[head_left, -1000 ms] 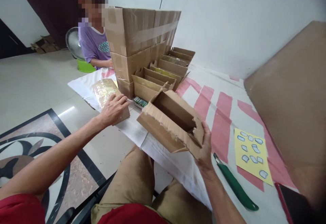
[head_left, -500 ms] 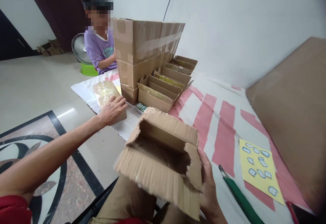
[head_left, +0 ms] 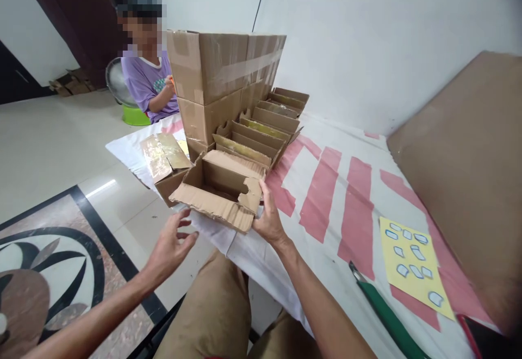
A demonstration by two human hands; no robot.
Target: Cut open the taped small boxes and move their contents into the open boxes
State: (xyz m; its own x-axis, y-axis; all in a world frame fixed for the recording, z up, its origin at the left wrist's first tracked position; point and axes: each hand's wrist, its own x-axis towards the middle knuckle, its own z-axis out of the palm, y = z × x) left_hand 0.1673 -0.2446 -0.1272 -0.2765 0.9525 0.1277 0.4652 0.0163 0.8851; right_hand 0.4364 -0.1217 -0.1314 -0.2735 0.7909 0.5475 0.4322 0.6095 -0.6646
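An open cardboard box with torn, ragged flaps is gripped at its right end by my right hand, thumb up along the side. Its inside looks hollow and dark. My left hand is free, fingers parted and slightly curled, just below the box's near left corner. Behind the box's left end lies a taped cardboard box with shiny tape over its top. Several open boxes stand in a row beyond the held one, against a stack of closed cartons.
A green-handled cutter lies on the red-and-white cloth. Near it is a yellow sheet of stickers. A large cardboard panel leans at the right. Across the table sits a person in purple.
The open box has moved forward and left in my right hand, away from my lap to the table edge. My left hand has left the taped box and drawn back towards me.
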